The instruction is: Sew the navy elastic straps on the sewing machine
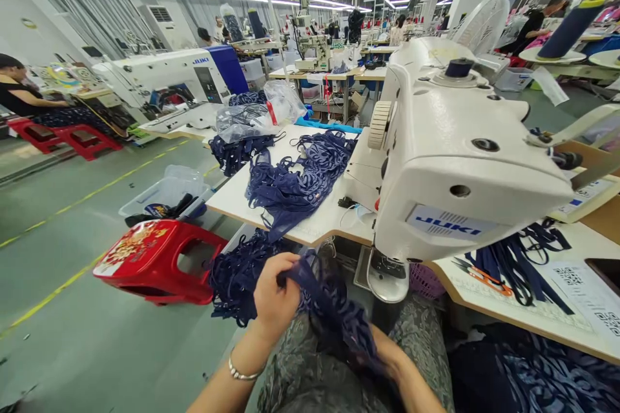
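My left hand (274, 293) is closed, pinching a bunch of navy blue fabric straps (334, 313) over my lap. My right hand (387, 355) lies under the same bunch; most of its fingers are hidden by the straps. More navy straps are heaped in a pile (237, 274) just left of my knees. Another heap of navy straps (298, 174) lies on the white table (232, 197) beside the white JUKI sewing machine (455, 148). A silver bracelet sits on my left wrist.
A red plastic stool (155, 258) lies on the floor at left, with a clear bin (165, 197) behind it. Orange-handled snips (484, 274) and more straps rest on the table at right. Other people sit at machines around the hall.
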Demonstrator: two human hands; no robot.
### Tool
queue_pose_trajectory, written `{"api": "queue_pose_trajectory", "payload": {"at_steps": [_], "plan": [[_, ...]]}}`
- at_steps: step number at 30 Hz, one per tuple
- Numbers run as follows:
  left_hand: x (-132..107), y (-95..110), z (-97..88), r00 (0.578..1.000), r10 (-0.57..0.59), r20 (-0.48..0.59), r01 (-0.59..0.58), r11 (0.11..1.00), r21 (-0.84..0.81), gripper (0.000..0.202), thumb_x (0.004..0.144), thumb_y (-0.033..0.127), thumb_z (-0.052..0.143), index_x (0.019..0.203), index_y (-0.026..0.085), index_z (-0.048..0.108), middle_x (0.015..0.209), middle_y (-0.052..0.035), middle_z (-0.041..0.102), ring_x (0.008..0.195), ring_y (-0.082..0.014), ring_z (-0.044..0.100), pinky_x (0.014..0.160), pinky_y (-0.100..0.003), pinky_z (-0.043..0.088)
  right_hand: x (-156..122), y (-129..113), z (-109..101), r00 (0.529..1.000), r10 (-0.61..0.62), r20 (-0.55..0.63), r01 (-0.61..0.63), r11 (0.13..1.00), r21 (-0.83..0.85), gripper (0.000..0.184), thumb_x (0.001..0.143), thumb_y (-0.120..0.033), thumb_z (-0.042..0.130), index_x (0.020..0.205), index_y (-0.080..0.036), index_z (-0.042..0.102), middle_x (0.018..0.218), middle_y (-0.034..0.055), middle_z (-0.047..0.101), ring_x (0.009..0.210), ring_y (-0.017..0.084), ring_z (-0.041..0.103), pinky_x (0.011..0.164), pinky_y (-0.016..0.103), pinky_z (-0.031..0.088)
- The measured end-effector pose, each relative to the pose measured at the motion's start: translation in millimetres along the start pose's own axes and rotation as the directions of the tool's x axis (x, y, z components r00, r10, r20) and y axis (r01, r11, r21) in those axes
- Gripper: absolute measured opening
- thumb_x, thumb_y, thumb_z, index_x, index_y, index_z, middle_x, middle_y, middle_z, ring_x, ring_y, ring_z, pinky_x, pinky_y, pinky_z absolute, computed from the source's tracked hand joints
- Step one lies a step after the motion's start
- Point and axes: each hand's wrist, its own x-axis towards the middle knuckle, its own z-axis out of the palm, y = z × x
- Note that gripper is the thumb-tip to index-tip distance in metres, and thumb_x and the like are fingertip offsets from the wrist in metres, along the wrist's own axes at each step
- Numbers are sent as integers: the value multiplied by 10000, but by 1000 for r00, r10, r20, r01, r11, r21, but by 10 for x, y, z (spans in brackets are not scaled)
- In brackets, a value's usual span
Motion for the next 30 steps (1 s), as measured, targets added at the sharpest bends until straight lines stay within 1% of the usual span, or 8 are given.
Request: {"api": "queue_pose_trajectory", "payload": {"at_steps": [5, 9, 12, 15, 18, 25, 27, 30], "plan": [[-46, -333, 5, 940, -157, 304, 103, 977, 188, 181, 848, 70, 449, 933, 180, 565, 848, -51, 638, 813, -197, 629, 746, -357, 496, -571, -222, -510, 982, 6, -187, -14, 999, -41, 557, 658, -631, 769, 924, -145, 716, 929, 116, 743, 966, 294, 679, 941, 432, 473], [-160, 47, 215, 715, 22, 699, -31, 1000, 1, 232, 833, 178, 619, 1057, 240, 630, 995, -14, 695, 920, -167, 658, 806, -279, 505, -892, -661, -565, 915, -39, -402, 90, 990, 108, 471, 794, -580, 679, 959, -140, 708, 908, 122, 744, 950, 295, 689, 913, 434, 493], [-242, 504, 429, 499, 284, 819, -151, 959, -241, 492, 880, 399, 633, 1310, 213, 482, 1165, -58, 659, 1060, -187, 614, 898, -293, 480, -955, -904, -358, 843, -110, -526, 194, 975, 106, 522, 794, -604, 660, 1068, -160, 677, 906, 113, 738, 905, 294, 692, 840, 425, 523], [-309, 769, 609, 398, 372, 838, -342, 908, -241, 253, 996, 352, 423, 1045, 147, 562, 915, -64, 684, 871, -194, 647, 794, -318, 483, -932, -994, -134, 746, -251, -616, 224, 967, -124, 545, 813, -648, 595, 1048, -162, 671, 859, 87, 726, 861, 282, 677, 798, 396, 528], [-375, 798, 697, 400, 337, 852, -404, 900, -166, 236, 1001, 305, 394, 881, 160, 536, 754, -35, 659, 707, -181, 641, 703, -316, 470, -884, -985, -40, 657, -449, -606, 111, 852, -512, 526, 863, -653, 488, 928, -169, 681, 814, 74, 709, 837, 265, 650, 773, 350, 519], [-510, 778, 681, 363, 298, 883, -416, 900, -133, 274, 1008, 336, 378, 848, 164, 520, 637, -13, 631, 558, -172, 615, 592, -300, 447, -746, -1003, -119, 665, -578, -472, -347, 321, -881, 402, 909, -452, 328, 883, -214, 651, 754, 106, 693, 732, 278, 671, 617, 323, 470], [-506, 816, 675, 373, 265, 889, -402, 910, -102, 301, 1004, 399, 383, 883, 161, 521, 701, -26, 646, 636, -186, 639, 635, -312, 470, -741, -1061, -113, 630, -591, -504, -370, 342, -864, 398, 916, -451, 325, 894, -219, 647, 726, 96, 684, 699, 270, 663, 588, 311, 454], [-467, 860, 673, 348, 240, 906, -404, 911, -86, 329, 983, 431, 414, 986, 123, 529, 850, -76, 652, 770, -214, 649, 714, -347, 500, -768, -1120, -56, 609, -577, -544, -141, 596, -791, 465, 919, -555, 358, 970, -196, 650, 839, 102, 710, 808, 269, 668, 682, 319, 497]]}}
